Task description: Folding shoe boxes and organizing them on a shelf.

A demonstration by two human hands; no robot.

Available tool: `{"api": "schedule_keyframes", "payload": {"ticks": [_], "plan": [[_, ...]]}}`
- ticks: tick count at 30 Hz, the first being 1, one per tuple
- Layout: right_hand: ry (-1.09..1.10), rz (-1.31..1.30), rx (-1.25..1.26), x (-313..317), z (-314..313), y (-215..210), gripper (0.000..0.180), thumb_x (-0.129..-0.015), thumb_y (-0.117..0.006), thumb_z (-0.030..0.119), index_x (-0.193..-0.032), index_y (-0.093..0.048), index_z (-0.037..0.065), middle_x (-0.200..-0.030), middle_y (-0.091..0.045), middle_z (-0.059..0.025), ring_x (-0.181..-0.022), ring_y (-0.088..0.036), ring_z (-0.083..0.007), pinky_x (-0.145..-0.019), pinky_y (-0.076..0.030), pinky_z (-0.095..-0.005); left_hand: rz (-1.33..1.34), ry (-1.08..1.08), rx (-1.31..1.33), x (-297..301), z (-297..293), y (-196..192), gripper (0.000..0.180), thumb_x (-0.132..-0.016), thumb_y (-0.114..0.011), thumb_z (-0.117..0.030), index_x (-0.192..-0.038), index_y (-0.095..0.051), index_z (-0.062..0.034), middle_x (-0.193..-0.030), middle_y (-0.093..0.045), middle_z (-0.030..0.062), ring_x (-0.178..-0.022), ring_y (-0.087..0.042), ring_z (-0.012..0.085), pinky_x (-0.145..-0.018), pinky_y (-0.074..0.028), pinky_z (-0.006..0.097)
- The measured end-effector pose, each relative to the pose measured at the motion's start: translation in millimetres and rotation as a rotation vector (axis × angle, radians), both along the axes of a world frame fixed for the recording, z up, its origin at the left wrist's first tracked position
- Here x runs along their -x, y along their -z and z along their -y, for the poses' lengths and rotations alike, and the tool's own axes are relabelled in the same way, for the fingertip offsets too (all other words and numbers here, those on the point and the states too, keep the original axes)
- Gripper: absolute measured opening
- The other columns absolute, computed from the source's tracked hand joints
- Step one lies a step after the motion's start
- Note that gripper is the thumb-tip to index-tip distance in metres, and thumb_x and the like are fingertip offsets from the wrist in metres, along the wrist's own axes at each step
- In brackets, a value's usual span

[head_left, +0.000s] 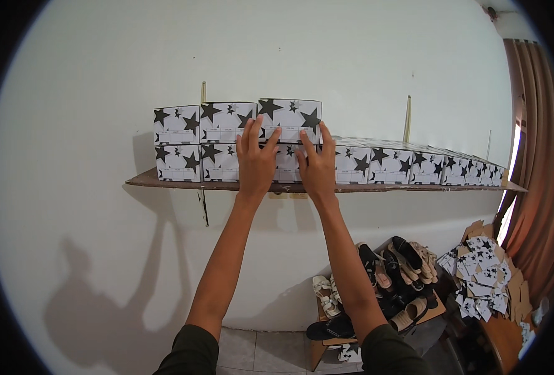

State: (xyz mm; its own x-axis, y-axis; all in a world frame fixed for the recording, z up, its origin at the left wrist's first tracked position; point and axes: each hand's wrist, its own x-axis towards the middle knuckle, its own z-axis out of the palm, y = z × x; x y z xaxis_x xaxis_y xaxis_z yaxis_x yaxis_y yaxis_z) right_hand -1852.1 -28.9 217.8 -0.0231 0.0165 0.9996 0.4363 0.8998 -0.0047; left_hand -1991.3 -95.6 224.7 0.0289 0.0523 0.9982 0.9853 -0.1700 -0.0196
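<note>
Both my arms reach up to a wall shelf [364,187] lined with white boxes printed with black stars. My left hand [256,164] has its fingers stretched upward over the lower left front of an upper-row shoe box [289,111]. On the lower right front of that same box lie the spread fingers of my right hand [319,167]. Neither hand wraps round it. Beneath it, a lower box [287,164] shows between my hands. To the left stand two more upper boxes, the nearer one [228,112] and the end one [175,125], on lower boxes.
A single row of star boxes [389,165] runs along the shelf to the right. Below, several shoes [408,262] crowd a small wooden table. Flat star-printed cardboard [483,275] is heaped at the right, by a brown curtain [542,162].
</note>
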Motion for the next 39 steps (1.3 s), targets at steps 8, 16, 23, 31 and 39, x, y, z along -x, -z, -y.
{"api": "schedule_keyframes", "payload": {"ticks": [8, 16, 23, 31, 39], "plan": [[0.208, 0.122, -0.039, 11, -2, 12, 0.040, -0.101, -0.056, 0.018, -0.140, -0.057, 0.008, -0.154, -0.041, -0.0191, -0.150, -0.029, -0.0366, -0.118, -0.011, -0.0686, -0.062, -0.161, 0.131, -14, -11, 23, 0.049, -0.102, -0.049, -0.013, -0.150, -0.048, -0.0158, -0.162, -0.037, 0.0071, -0.150, -0.033, 0.0205, -0.115, -0.006, 0.063], [0.084, 0.148, 0.007, 14, 0, 7, 0.044, -0.097, -0.055, 0.011, -0.140, -0.053, 0.002, -0.152, -0.039, -0.0240, -0.150, -0.027, -0.0419, -0.119, -0.016, -0.0667, -0.067, -0.175, 0.189, -5, -10, 24, 0.047, -0.102, -0.048, -0.016, -0.149, -0.051, -0.0177, -0.161, -0.038, 0.0090, -0.151, -0.031, 0.0254, -0.114, -0.006, 0.067], [0.076, 0.037, 0.075, 4, 5, 7, 0.042, -0.094, -0.064, 0.013, -0.135, -0.059, 0.005, -0.149, -0.035, -0.0368, -0.142, -0.032, -0.0536, -0.117, -0.026, -0.0630, 0.000, -0.160, 0.161, -9, -8, 27, 0.047, -0.100, -0.054, -0.019, -0.146, -0.054, -0.0229, -0.161, -0.031, 0.0248, -0.150, -0.025, 0.0458, -0.114, -0.007, 0.070], [0.024, 0.072, 0.154, 0, 4, 2, 0.056, -0.094, -0.062, 0.025, -0.144, -0.051, 0.004, -0.148, -0.039, -0.0358, -0.145, -0.031, -0.0494, -0.112, -0.017, -0.0760, -0.046, -0.111, 0.149, -12, -15, 31, 0.045, -0.098, -0.053, -0.017, -0.142, -0.058, -0.0180, -0.158, -0.035, 0.0255, -0.149, -0.025, 0.0441, -0.114, -0.010, 0.066], [0.300, 0.202, 0.193, -1, 16, 3, 0.067, -0.097, -0.057, 0.035, -0.155, -0.039, 0.008, -0.162, -0.022, -0.0301, -0.152, -0.016, -0.0475, -0.109, -0.002, -0.0811, -0.040, -0.184, 0.157, -11, 1, 31, 0.049, -0.097, -0.054, -0.017, -0.147, -0.054, -0.0218, -0.162, -0.031, 0.0194, -0.152, -0.021, 0.0392, -0.112, -0.007, 0.068]]}}
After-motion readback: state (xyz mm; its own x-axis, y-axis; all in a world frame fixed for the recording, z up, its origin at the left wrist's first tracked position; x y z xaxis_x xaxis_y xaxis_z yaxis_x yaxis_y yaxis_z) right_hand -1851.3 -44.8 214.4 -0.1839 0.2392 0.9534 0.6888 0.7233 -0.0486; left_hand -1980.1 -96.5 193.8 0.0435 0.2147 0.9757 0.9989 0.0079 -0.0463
